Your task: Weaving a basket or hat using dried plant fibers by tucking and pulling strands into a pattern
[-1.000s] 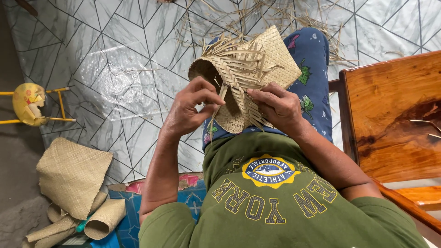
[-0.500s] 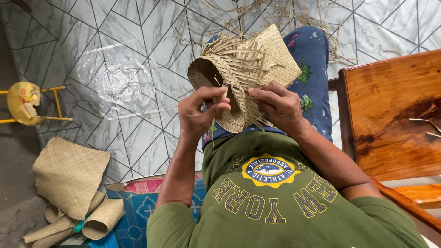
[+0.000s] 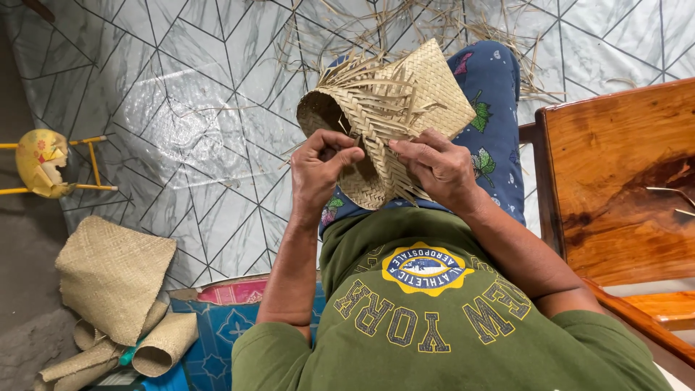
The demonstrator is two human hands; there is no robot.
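Observation:
A half-woven palm-leaf bag (image 3: 394, 116) rests on my knee, its open mouth turned left and loose strip ends sticking out along the rim. My left hand (image 3: 318, 170) pinches a thin leaf strip at the lower rim of the mouth. My right hand (image 3: 438, 166) presses on the bag's woven side, fingers spread over the plaiting. I wear a green shirt and blue flowered trousers (image 3: 496, 123).
A wooden chair (image 3: 615, 181) stands at my right. Finished woven pieces and rolled mats (image 3: 116, 289) lie on the floor at lower left. A yellow toy on a yellow frame (image 3: 43, 163) sits at far left. Dry leaf scraps (image 3: 434, 22) litter the patterned floor sheet.
My left hand has risen from the bag's underside to the lower rim and closed on a strip. The right hand has stayed on the weave.

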